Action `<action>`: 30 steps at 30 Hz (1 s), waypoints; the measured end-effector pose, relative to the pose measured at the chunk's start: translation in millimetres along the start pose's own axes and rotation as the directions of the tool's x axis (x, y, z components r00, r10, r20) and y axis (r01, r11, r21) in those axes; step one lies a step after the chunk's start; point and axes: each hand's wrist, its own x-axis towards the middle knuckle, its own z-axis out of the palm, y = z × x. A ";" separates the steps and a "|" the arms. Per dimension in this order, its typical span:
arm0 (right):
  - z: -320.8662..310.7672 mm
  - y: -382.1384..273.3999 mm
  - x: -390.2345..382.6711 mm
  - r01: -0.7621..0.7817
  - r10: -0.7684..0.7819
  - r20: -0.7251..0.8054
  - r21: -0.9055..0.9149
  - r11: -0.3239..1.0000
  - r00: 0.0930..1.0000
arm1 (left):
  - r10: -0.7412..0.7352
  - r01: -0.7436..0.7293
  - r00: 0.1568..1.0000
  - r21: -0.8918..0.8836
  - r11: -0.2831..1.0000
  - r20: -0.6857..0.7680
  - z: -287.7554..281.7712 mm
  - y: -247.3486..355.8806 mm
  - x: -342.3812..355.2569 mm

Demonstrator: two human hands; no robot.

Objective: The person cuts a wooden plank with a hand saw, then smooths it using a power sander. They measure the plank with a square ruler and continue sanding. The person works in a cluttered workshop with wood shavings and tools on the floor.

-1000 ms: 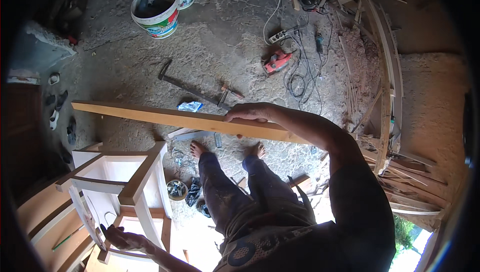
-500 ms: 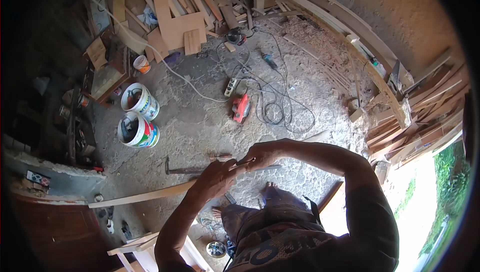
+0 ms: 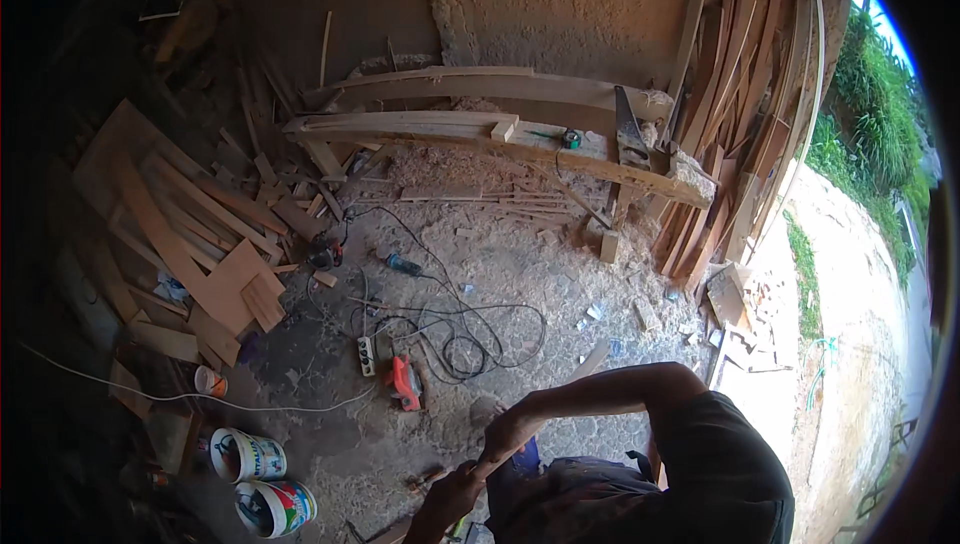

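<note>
My left hand [image 3: 455, 492] and my right hand [image 3: 505, 436], close together low in the view, grip a long pale board [image 3: 590, 362], mostly hidden by my hands and right arm; its far end slants up to the right. Both hands have their fingers closed around it. Beyond them on the rough floor lie a red power planer [image 3: 405, 384], a power strip [image 3: 366, 355], looped dark cables and a blue power tool [image 3: 402, 265].
Two white buckets [image 3: 247, 456] stand lower left, beside scattered offcuts [image 3: 200, 254]. A rough wooden bench [image 3: 655, 180] carrying a handsaw [image 3: 629, 134] runs along the wall ahead. Tall planks [image 3: 735, 94] lean at right, beside a bright opening onto greenery [image 3: 870, 84].
My left hand rose from beside a white wooden frame to join my right hand on the board. The board swung to a steeper diagonal, and the view turned up toward the bench and planks.
</note>
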 end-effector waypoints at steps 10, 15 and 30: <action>-206.2 57.6 -120.5 -0.171 -0.270 -0.955 -0.289 0.942 0.124 | -0.343 0.372 0.926 -0.223 0.901 0.159 -8.7 -91.5 155.7; -301.2 171.8 -266.6 -0.422 0.081 -0.972 0.170 0.890 -0.221 | -0.307 0.277 0.948 -0.263 0.924 -0.080 -104.3 -64.4 272.1; -566.3 350.4 -423.2 -0.583 0.232 -0.927 0.366 0.725 -0.294 | -0.375 0.345 0.817 -0.148 0.927 -0.439 -217.5 -23.2 521.8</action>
